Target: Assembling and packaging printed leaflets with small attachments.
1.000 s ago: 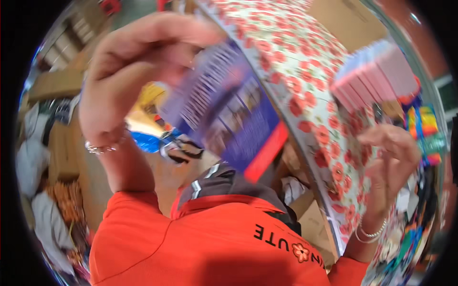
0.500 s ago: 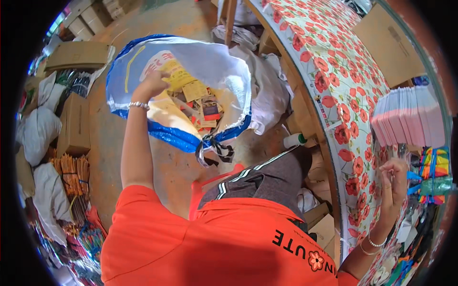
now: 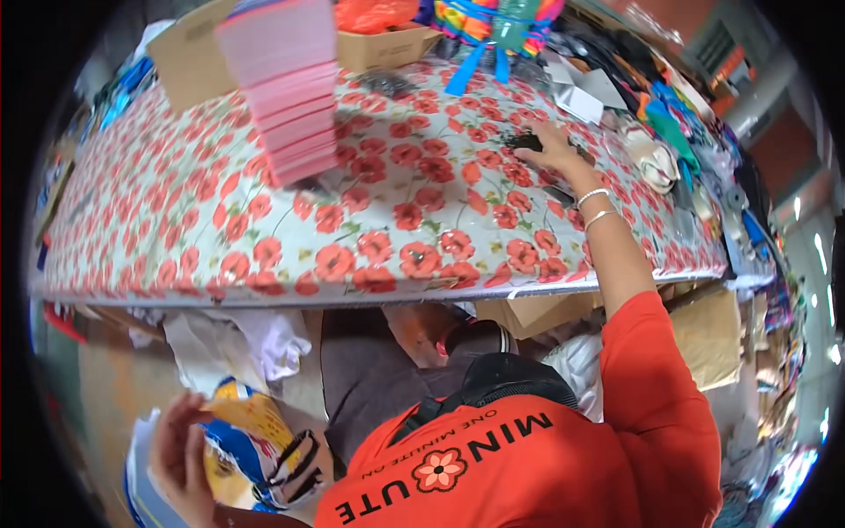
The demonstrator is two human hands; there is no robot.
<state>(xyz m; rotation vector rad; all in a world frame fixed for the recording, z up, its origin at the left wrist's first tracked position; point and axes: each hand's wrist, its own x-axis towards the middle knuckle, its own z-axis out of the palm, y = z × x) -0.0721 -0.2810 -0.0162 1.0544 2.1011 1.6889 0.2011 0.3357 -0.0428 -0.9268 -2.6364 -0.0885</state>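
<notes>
My right hand (image 3: 556,151) reaches over the flower-print table, thumb and fingers apart. Right beside its fingertips lies a small dark clump (image 3: 521,141), too small to make out; whether they touch is unclear. Low on the left is my left hand (image 3: 182,453), blurred by motion, its fingers loosely spread with nothing visible in them. Behind that hand, a blue-and-white sack (image 3: 231,444) stands on the floor, its mouth partly hidden.
A poppy-print cloth covers the table (image 3: 378,238). On it stand a tall stack of pink-edged sheets (image 3: 286,97), a cardboard box (image 3: 383,48) and a rainbow-coloured bundle (image 3: 493,22). Piled fabrics (image 3: 660,158) line the right side. White bags (image 3: 233,343) lie under the table.
I have turned right, from the sack to face the table. My left hand has left the sack's mouth and is now low left. My right hand now reaches across the table to the dark clump.
</notes>
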